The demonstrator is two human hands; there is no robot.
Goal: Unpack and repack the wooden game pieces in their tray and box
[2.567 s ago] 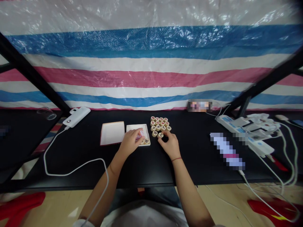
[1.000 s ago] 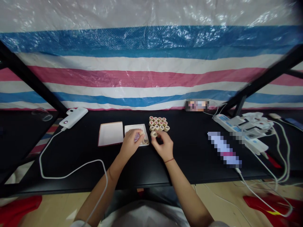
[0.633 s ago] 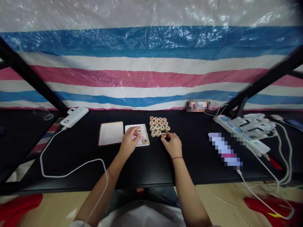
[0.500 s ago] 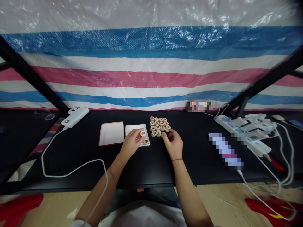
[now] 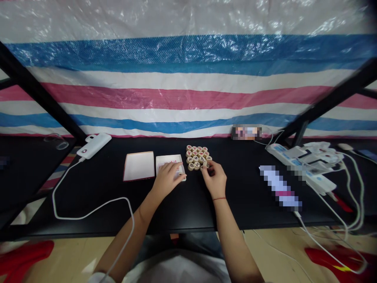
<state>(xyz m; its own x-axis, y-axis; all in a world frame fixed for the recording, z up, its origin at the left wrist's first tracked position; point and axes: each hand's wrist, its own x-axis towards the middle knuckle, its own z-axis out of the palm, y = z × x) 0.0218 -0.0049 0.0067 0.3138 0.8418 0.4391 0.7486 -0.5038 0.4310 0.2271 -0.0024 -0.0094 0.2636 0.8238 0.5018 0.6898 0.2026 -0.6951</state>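
Note:
Several round wooden chess pieces (image 5: 198, 155) with red and black marks sit packed in rows on the black table (image 5: 182, 204). My right hand (image 5: 214, 179) pinches one piece at the near right corner of that group. My left hand (image 5: 168, 177) lies over the near part of a small white box tray (image 5: 168, 159), fingers bent down into it; what they touch is hidden. The box lid (image 5: 139, 166), white with a red edge, lies just left of the tray.
A white power bank (image 5: 94, 145) with a cable (image 5: 88, 214) lies at the back left. Power strips and plugs (image 5: 306, 163) with white cords crowd the right side. A striped tarp (image 5: 188, 90) hangs behind the table; black frame bars slant at both sides.
My left hand carried a piece into the tray and now rests lower over it. My right hand went back to the group's near right corner and closed on another piece.

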